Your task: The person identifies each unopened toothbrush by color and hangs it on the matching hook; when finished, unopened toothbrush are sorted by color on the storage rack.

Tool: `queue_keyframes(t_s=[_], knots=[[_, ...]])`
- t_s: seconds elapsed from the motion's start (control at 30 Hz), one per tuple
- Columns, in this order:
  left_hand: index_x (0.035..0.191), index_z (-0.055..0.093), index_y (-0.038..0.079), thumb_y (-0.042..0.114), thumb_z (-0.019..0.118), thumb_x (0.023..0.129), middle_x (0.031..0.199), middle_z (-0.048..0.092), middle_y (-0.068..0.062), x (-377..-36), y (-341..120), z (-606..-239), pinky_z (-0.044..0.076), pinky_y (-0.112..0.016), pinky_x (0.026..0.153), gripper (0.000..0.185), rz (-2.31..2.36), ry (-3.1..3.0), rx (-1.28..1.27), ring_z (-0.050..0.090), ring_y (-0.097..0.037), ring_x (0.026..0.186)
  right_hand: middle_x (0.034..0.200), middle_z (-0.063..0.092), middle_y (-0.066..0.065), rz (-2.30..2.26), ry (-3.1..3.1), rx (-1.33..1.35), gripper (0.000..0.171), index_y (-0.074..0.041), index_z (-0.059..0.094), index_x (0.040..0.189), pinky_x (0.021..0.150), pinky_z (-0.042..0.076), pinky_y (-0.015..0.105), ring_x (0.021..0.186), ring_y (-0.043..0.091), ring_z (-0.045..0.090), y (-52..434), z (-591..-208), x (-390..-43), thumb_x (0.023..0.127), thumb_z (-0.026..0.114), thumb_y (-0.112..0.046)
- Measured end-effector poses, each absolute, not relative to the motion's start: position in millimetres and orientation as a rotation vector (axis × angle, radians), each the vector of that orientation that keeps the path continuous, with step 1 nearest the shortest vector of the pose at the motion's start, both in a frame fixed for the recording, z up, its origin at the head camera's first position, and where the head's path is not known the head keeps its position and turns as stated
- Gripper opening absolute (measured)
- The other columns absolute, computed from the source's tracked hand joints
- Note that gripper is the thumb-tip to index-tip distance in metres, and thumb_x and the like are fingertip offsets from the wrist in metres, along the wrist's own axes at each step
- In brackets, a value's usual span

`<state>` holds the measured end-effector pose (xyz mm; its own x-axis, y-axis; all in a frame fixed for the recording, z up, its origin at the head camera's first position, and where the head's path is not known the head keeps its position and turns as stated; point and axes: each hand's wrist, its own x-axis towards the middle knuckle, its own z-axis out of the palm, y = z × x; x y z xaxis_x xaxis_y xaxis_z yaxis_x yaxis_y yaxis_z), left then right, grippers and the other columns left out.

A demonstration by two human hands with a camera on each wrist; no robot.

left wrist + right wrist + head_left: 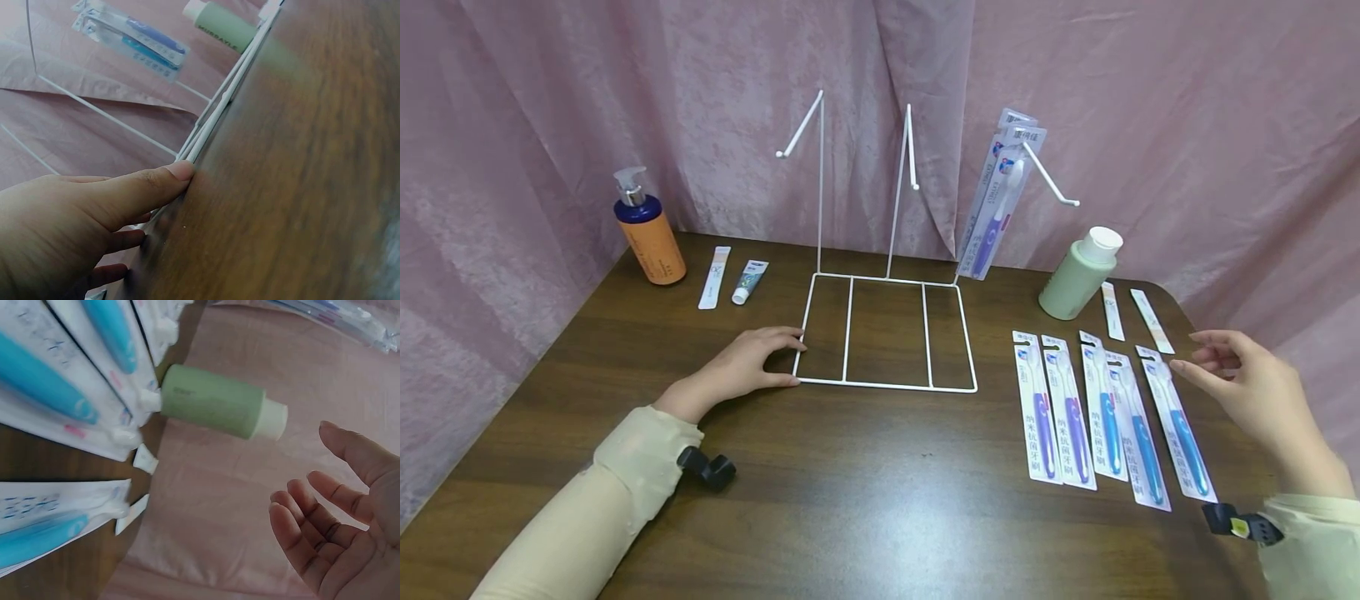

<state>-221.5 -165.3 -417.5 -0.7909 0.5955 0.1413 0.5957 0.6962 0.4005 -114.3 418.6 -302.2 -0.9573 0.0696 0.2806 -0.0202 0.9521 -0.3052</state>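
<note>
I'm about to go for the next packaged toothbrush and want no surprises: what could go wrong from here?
1. The wire rack is tall and thin; only the left hand steadies its base corner, so hanging another pack may tip it.
2. The toothbrush packs lie close together, edges overlapping; the right hand could drag a neighbour.
3. The green bottle stands near and may get knocked.

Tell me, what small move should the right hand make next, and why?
Probably lower the right hand onto the nearest blue packaged toothbrush and pinch it. That hand hovers open just above the row on the brown wooden table, while the left hand already steadies the white wire rack, where packaged toothbrushes hang.
</note>
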Motion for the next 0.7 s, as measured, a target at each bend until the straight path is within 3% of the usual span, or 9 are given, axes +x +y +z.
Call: queue_keyframes(t_s=[0.03, 0.3, 0.47, 0.7], knots=[[0.121, 0.064, 0.007, 0.031, 0.078, 0.08, 0.141, 0.052, -0.016, -221.3, -165.4, -417.6, 0.038, -0.053, 0.108, 0.05, -0.684, -2.892, -1.015, 0.048, -0.037, 0.131, 0.097, 0.066, 0.025, 0.434, -2.83, -0.047, 0.05, 0.004, 0.055, 0.121, 0.054, 0.033, 0.014, 0.069, -0.029, 0.03, 419.9, -304.4, -113.5, 0.089, 0.068, -0.032], [0.121, 0.064, 0.007, 0.031, 0.077, 0.08, 0.141, 0.052, -0.017, -220.4, -165.4, -415.4, 0.037, -0.055, 0.108, 0.049, -0.692, -2.891, -1.015, 0.048, -0.037, 0.131, 0.094, 0.066, 0.022, 0.404, -2.933, -0.075, 0.051, 0.006, 0.055, 0.119, 0.062, 0.037, 0.027, 0.067, -0.025, 0.031, 434.9, -323.2, -106.3, 0.091, 0.066, -0.035], [0.121, 0.064, 0.007, 0.032, 0.077, 0.08, 0.141, 0.052, -0.017, -220.6, -164.7, -413.9, 0.036, -0.056, 0.108, 0.049, -0.682, -2.9, -1.013, 0.047, -0.037, 0.131, 0.088, 0.067, 0.019, 0.408, -2.963, -0.056, 0.048, 0.007, 0.056, 0.116, 0.057, 0.036, 0.024, 0.063, -0.02, 0.036, 444.8, -334.3, -104.4, 0.089, 0.069, -0.03], [0.122, 0.063, 0.007, 0.032, 0.077, 0.08, 0.142, 0.051, -0.017, -220.7, -165.3, -414.7, 0.035, -0.056, 0.109, 0.05, -0.694, -2.911, -1.006, 0.046, -0.037, 0.132, 0.087, 0.068, 0.018, 0.399, -3.102, -0.082, 0.052, 0.009, 0.055, 0.116, 0.06, 0.037, 0.026, 0.067, -0.001, 0.05, 456.4, -347.5, -106.8, 0.088, 0.07, -0.032]])
